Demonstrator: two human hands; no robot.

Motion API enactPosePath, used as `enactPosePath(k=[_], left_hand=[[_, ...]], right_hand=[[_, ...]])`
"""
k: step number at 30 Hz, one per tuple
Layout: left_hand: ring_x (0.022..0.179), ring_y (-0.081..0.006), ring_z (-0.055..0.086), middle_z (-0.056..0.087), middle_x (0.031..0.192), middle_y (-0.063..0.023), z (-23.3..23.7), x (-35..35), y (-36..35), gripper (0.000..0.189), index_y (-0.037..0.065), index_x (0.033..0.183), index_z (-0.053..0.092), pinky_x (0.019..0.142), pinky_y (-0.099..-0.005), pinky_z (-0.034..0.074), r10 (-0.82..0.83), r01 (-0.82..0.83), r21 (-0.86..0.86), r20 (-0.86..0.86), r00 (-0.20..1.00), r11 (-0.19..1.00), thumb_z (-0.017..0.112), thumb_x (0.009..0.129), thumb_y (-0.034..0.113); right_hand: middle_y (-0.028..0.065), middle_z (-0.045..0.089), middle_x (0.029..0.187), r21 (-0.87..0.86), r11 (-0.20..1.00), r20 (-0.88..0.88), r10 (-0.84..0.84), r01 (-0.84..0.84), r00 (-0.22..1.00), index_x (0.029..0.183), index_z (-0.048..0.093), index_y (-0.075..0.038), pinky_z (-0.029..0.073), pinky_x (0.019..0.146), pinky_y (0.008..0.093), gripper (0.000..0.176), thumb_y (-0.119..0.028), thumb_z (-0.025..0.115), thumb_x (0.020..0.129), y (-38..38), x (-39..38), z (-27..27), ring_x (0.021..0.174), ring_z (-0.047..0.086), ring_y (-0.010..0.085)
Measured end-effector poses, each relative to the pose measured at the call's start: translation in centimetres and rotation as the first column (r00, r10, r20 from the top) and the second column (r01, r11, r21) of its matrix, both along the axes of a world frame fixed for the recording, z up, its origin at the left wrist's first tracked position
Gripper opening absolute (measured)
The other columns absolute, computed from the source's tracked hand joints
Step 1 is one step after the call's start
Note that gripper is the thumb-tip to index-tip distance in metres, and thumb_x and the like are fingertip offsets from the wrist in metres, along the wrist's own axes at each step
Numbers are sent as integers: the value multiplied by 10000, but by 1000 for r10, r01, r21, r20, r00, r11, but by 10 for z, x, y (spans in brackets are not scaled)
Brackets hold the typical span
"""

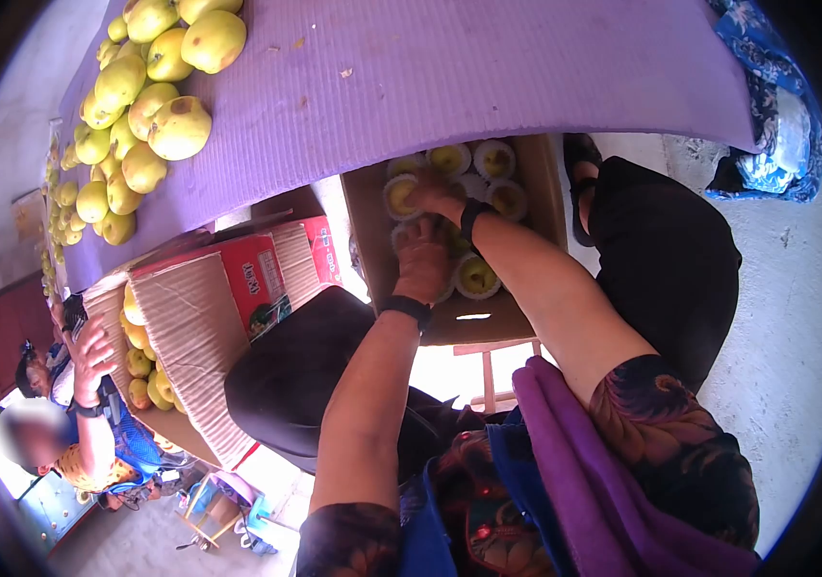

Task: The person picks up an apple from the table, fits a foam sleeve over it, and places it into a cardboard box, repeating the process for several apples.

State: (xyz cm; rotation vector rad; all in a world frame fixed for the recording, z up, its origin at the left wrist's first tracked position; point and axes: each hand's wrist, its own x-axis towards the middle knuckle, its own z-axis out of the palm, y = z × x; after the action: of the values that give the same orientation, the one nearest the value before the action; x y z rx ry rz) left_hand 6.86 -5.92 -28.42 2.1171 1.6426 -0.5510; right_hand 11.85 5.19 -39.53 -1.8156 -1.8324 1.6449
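Observation:
An open cardboard box (549, 192) stands between my knees and holds several yellow-green apples in white foam nets. My left hand (422, 258) reaches down into it, fingers curled over a netted apple that is mostly hidden beneath them. Just beyond, my right hand (440, 195) has its fingertips against another netted apple (400, 196) at the box's left side. More netted apples lie around my hands, among them one at the near side (476, 276) and one in the far right corner (495, 161). Dark bands circle both wrists.
A purple padded surface (488, 67) spans the far side, with a pile of loose apples (146, 106) on its left. A red-and-brown carton (199, 337) of apples stands to my left. Another person (98, 433) is at far left. Blue patterned cloth (776, 115) lies at right.

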Motion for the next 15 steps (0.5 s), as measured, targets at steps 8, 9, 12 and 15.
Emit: enactPosePath(k=[8,9,12,15], left_hand=[[1365,-418,285,343,1444,-201,-2,2,1,523,106,1300,541,1064,-480,300,-7,7,-6,11,1000,1000,596,843,353],[1365,-417,283,345,1442,-200,-2,2,2,522,108,1305,539,1063,-483,301,-2,2,3,14,1000,1000,602,840,337],[1371,-414,271,343,1445,-197,-3,5,5,523,111,1315,534,1062,-493,306,-14,13,-17,-32,999,1000,611,834,302],[1374,-417,265,310,1468,-194,-2,6,3,522,107,1315,534,1056,-499,325,-26,24,-16,-67,997,1000,614,826,269]], right_hand=[[203,496,1337,-8,998,1,-64,64,998,1325,431,-17,421,1008,399,715,-235,725,712,-2,5,8,1246,483,343],[203,497,1336,-10,997,5,-74,74,997,1330,423,-18,421,1010,397,728,-237,729,707,-3,5,5,1249,481,343],[208,515,1311,-14,995,-32,-97,97,995,1341,436,-49,419,1001,395,777,-256,751,661,-2,7,3,1232,493,335],[220,525,1295,11,996,-51,-90,91,995,1327,444,-35,421,994,397,767,-272,745,662,-5,12,13,1222,500,339]])
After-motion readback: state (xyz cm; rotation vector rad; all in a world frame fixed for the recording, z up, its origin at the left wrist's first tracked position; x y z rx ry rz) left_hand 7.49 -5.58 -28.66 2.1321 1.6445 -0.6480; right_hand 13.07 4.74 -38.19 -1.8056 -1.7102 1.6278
